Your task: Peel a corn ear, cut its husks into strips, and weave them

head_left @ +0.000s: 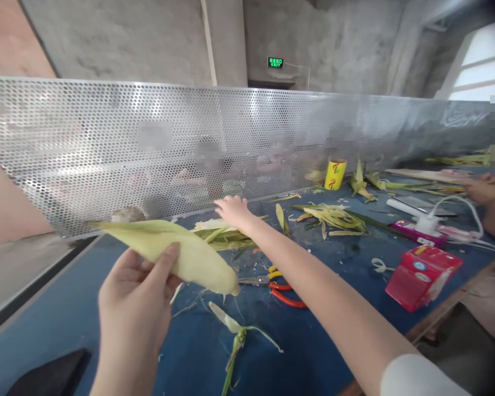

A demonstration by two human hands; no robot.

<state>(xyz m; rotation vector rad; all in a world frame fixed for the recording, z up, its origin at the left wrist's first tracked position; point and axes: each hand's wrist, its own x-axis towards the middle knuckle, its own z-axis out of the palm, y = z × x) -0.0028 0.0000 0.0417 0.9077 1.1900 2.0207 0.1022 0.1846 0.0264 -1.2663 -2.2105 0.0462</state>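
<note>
My left hand (140,297) grips a broad pale green corn husk (202,261), thumb on its near face and fingers behind. The husk's pointed tip reaches left, its blunt end right. My right hand (234,212) stretches over a pile of corn husks (226,240) near the perforated screen; its fingers look apart and hold nothing that I can see. Under my right forearm lie pliers (286,300) with red and yellow handles, partly hidden. In front of me on the blue table (190,357) is a small tied husk piece with green strips (239,336).
A perforated metal screen (107,137) runs along the back. On the right are a yellow roll (335,175), more husks (334,219), a purple power strip (423,234) with white cables and a red package (423,278). Another person's hand (489,190) shows at far right. A dark object (51,374) lies lower left.
</note>
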